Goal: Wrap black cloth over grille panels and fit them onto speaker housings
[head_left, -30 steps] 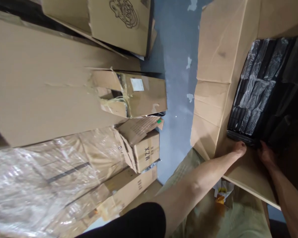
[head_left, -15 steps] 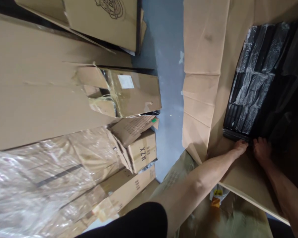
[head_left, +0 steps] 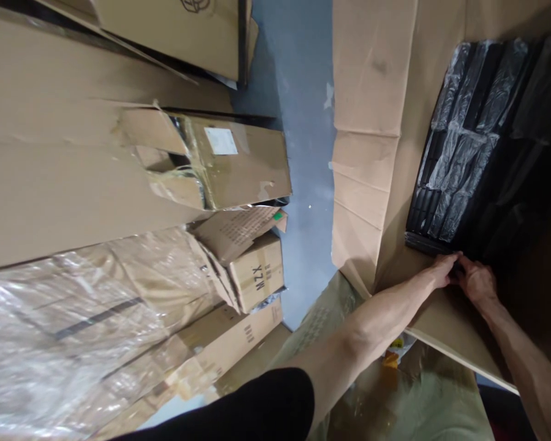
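My left hand (head_left: 444,270) and my right hand (head_left: 477,283) meet inside a large open cardboard box (head_left: 447,321). Their fingers are bent and pressed together at the near edge of a stack of long black pieces (head_left: 463,144), several of them wrapped in clear plastic film. Both hands look closed; whatever they pinch between them is small, dark and hidden by the fingers. A flat black piece (head_left: 425,243) lies along the stack's near side, just beyond my left fingertips. The stack's right part is lost in shadow.
A box flap (head_left: 365,135) folds out on the left. Across the grey floor (head_left: 303,202) stand a torn taped carton (head_left: 243,165), a carton marked MZX (head_left: 259,275) and a plastic-wrapped stack (head_left: 64,349). An orange-and-white item (head_left: 392,358) shows below the box edge.
My right hand has drawn back from the stack, and its spread fingers have curled in against my left hand. The view has shifted slightly, moving the scene left and up.
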Motion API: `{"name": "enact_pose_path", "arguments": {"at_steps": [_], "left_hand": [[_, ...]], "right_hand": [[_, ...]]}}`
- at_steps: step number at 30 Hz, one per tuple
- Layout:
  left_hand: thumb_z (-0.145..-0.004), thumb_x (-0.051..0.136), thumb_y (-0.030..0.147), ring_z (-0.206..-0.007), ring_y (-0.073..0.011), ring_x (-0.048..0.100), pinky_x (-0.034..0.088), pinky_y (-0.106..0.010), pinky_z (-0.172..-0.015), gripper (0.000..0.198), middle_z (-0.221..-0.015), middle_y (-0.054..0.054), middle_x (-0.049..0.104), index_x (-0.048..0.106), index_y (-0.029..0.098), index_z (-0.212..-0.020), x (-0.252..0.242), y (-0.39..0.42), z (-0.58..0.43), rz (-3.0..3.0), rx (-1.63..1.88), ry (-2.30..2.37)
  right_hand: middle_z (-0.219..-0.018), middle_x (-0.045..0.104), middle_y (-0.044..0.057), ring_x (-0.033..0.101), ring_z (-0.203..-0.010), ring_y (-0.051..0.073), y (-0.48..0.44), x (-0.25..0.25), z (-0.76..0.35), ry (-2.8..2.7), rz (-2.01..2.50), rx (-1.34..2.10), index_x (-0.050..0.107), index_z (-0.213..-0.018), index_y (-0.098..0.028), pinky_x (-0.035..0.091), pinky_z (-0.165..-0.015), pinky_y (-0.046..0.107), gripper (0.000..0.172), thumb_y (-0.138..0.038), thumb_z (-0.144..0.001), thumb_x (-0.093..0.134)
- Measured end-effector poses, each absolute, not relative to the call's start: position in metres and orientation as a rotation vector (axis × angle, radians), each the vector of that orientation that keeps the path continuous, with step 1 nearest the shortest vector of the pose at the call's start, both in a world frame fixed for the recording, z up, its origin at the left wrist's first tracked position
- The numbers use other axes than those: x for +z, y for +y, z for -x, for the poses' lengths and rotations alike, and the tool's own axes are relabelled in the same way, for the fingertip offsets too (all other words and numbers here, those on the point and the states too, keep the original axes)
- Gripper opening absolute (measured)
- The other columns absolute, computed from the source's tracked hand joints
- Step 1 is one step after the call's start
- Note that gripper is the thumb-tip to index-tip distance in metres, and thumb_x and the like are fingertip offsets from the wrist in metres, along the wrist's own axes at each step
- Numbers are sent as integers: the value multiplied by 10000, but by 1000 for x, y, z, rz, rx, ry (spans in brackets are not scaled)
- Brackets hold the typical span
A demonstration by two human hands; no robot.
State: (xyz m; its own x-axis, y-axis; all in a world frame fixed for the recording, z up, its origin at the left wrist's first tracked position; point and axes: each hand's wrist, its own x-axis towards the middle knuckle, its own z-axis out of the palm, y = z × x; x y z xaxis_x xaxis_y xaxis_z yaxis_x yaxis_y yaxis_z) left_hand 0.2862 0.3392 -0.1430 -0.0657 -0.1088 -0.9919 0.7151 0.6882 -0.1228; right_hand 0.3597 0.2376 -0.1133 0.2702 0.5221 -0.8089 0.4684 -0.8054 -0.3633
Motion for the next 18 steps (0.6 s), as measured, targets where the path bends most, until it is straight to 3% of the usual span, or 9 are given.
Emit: {"name": "enact_pose_path", "arguments": {"at_steps": [3, 7, 12, 15, 18], "left_hand": [[-860, 667, 212, -736, -181, 659, 613, -375, -776, 132, -753, 3, 657, 689, 170, -984, -118, 348, -279, -574, -637, 1511], [-789, 735, 105, -942, -174, 651, 546, -351, -1003, 243, -862, 13, 686, 714, 188, -1016, -90, 372, -259, -779, -473, 1499], [-776, 808, 145, -1035, -219, 668, 545, -403, -1055, 256, -938, -30, 734, 737, 168, -1022, -83, 408, -248, -889, -390, 1408], [-779, 840, 224, -1006, -210, 684, 595, -380, -967, 341, -1017, -45, 753, 724, 169, -1095, -82, 422, -245, -867, -357, 1334], [-742, 874, 366, -826, -192, 691, 639, -353, -714, 510, -1039, -61, 739, 677, 174, -1172, -81, 433, -244, -704, -332, 1235]], "right_hand": [[-1109, 763, 122, 709, -1062, 277, 239, -75, -339, -883, 2362, 1506, 725, -1209, -204, 523, -937, 384, 322, -253, -972, 513], [-1224, 751, 104, 702, -1115, 271, 233, -38, -325, -596, 2138, 1391, 745, -1135, -237, 536, -998, 403, 371, -453, -991, 481], [-1064, 726, 139, 648, -1084, 373, 209, -65, -364, 406, 2248, 1134, 728, -1013, -219, 473, -1050, 548, 536, -646, -689, 750], [-1021, 714, 113, 652, -1068, 361, 201, -94, -386, 643, 2157, 1098, 692, -1046, -213, 519, -973, 550, 623, -668, -631, 788], [-961, 730, 50, 690, -897, 283, 206, -105, -387, 736, 1887, 1168, 707, -1033, -238, 589, -800, 470, 634, -697, -609, 815]]}}
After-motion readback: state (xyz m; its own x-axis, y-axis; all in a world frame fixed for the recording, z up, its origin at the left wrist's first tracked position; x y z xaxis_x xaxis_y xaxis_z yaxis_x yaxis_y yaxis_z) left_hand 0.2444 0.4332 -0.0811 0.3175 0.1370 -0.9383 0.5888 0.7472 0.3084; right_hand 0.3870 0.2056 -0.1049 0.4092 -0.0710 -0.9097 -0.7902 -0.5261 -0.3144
